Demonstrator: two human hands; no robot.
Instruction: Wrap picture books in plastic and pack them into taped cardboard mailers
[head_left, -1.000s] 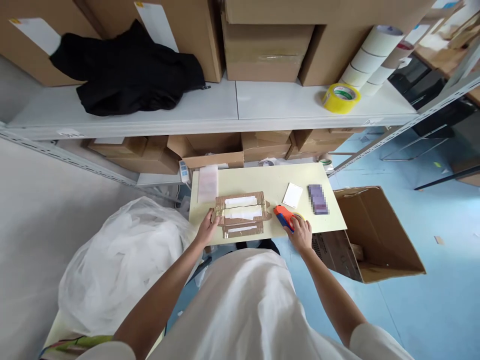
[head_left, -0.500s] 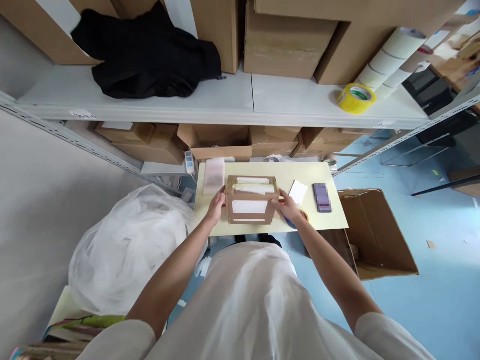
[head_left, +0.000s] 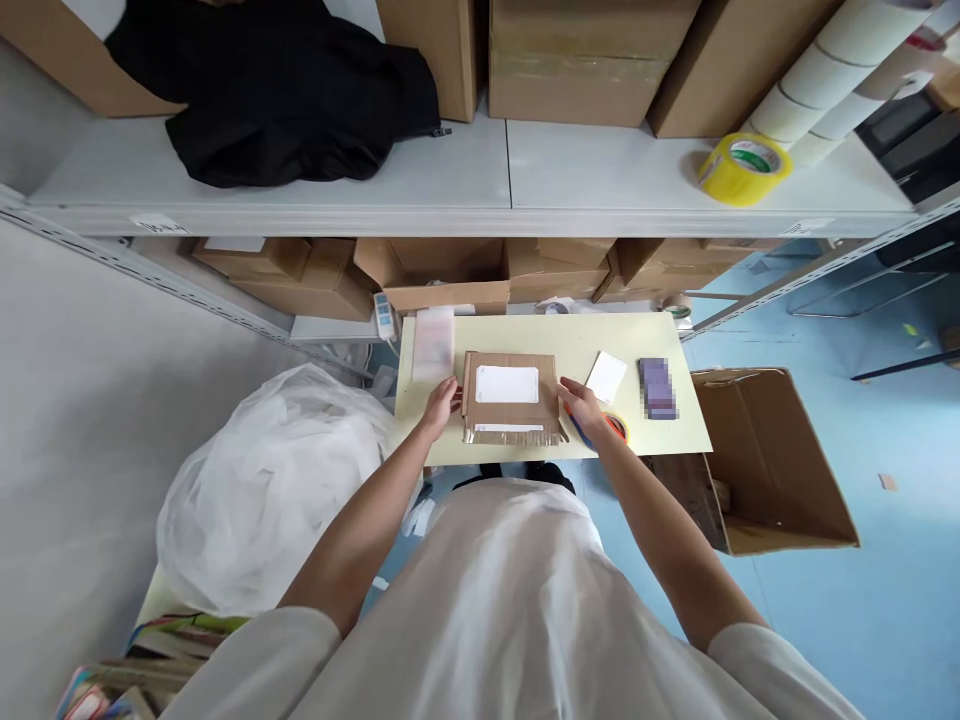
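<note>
A flat brown cardboard box (head_left: 510,397) lies on the small cream table, its top face up. It bears a white label, and a narrow white strip runs near its front edge. Clear tape with a ragged, fringe-like end hangs along that edge. My left hand (head_left: 441,408) grips the box's left side with its fingers. On the opposite side my right hand (head_left: 582,408) has its fingertips against the box edge. Beneath and beside the right hand are tape rolls (head_left: 616,427), partly hidden by it. A white card (head_left: 606,376) lies just beyond that hand.
A purple, pixelated item (head_left: 658,388) is on the table's right; a pinkish sheet (head_left: 433,345) lies left. An open carton (head_left: 780,460) stands right of the table, a white plastic bundle (head_left: 270,490) left. The shelf holds black cloth (head_left: 292,95) and yellow tape (head_left: 745,168).
The box has tipped down: its labelled face now points up, and the side with white strips that faced up is out of sight. Both hands stay at its sides. The camera view has shifted slightly.
</note>
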